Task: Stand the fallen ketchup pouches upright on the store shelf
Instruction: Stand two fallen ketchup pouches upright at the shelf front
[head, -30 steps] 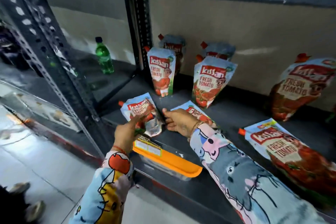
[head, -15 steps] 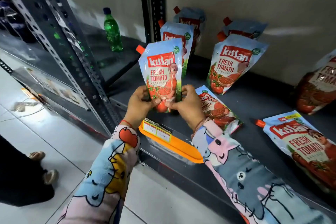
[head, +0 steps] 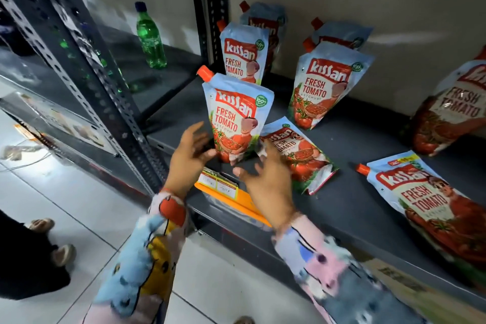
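A ketchup pouch with an orange spout stands upright near the front left of the dark shelf. My left hand is open just left of its base, fingers spread. My right hand is open just below and right of it, not gripping. Right behind that hand a small pouch lies flat. A larger pouch lies flat at the front right. Behind, several pouches stand: one at the back left, one in the middle, and a big one leaning on the wall.
An orange price-tag holder hangs on the shelf's front edge under my hands. A perforated grey upright stands to the left. A green bottle stands on the neighbouring shelf. A person's feet are on the tiled floor at lower left.
Both hands lifted the flat pouch from the shelf's front, set it upright, and have now let go and drawn slightly back from it.
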Tool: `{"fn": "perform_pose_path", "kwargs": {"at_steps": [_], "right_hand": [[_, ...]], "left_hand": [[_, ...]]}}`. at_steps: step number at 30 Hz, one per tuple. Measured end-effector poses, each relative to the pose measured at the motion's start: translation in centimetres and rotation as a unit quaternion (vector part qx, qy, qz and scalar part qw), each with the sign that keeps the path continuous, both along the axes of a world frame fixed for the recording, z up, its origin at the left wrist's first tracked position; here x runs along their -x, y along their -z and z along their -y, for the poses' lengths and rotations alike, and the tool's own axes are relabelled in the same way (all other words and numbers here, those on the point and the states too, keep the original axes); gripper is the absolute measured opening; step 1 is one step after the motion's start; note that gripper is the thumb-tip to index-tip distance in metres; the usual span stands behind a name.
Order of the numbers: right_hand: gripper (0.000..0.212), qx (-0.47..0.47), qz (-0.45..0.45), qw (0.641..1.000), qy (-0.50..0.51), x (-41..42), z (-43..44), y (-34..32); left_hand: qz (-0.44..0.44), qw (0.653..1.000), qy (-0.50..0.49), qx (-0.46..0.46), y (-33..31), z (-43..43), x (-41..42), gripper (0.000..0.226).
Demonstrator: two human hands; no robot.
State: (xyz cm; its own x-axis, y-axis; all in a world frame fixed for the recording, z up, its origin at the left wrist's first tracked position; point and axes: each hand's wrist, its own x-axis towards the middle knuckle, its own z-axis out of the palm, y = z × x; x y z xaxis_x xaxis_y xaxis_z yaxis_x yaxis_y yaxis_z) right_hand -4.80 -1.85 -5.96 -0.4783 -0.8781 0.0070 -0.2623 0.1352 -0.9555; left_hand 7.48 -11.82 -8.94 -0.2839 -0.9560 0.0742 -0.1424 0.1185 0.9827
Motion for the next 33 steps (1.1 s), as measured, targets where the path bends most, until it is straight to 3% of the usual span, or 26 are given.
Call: {"fn": "perform_pose_path", "kwargs": {"at_steps": [2, 3, 4, 6, 8, 10, 12, 18, 23, 25, 27, 33], "right_hand": [[0.051, 0.063, -0.108, 0.991, 0.041, 2.7, -2.0, -1.8], [0.039, 0.081, -0.176, 0.979, 0.071, 4.7, -2.4, -2.8], [0.029, 0.058, -0.240, 0.965, 0.091, 7.2, -2.3, -3.6], [0.027, -0.114, -0.288, 0.949, 0.052, 11.8, -1.2, -4.4], [0.038, -0.290, -0.161, 0.942, -0.049, 13.7, -0.6, -4.1], [0.040, -0.346, 0.008, 0.932, -0.110, 14.1, -0.6, -3.0], [0.033, -0.331, 0.041, 0.932, -0.143, 14.4, -1.1, -1.9], [0.032, -0.178, 0.027, 0.976, -0.125, 14.4, -6.2, -0.2], [0.034, 0.014, -0.005, 1.000, -0.019, 12.2, -7.8, 1.6], [0.026, 0.040, -0.013, 0.999, -0.012, 11.1, -6.7, 2.3], [0.031, 0.052, -0.019, 0.998, 0.000, 9.9, -5.4, 3.0], [0.046, 0.060, -0.060, 0.995, 0.047, 7.1, -3.6, 4.2]], "left_hand": [[0.008, 0.981, -0.183, 0.059, 0.2, -3.0, 0.1, 0.020], [0.003, 0.971, -0.226, 0.074, 0.0, -4.7, 0.8, 0.008], [0.000, 0.974, -0.219, 0.063, -0.4, -6.1, 1.9, 0.008], [-0.036, 0.991, -0.112, -0.065, -1.3, -8.5, 5.2, 0.014], [-0.071, 0.973, -0.034, -0.215, -2.3, -9.9, 8.6, 0.025], [-0.079, 0.962, -0.019, -0.262, -2.7, -10.8, 11.1, 0.038], [-0.069, 0.967, -0.027, -0.243, -2.8, -11.7, 12.3, 0.047], [-0.091, 0.978, 0.008, -0.185, -1.5, -15.0, 12.0, 0.024], [-0.057, 0.993, 0.046, -0.097, -1.5, -13.4, 10.6, 0.051], [-0.038, 0.997, 0.042, -0.060, -1.6, -11.4, 10.0, 0.064], [-0.029, 0.998, 0.046, -0.043, -1.4, -9.6, 9.6, 0.071], [-0.007, 1.000, -0.014, -0.021, 1.5, -8.8, 9.0, 0.059]]}}
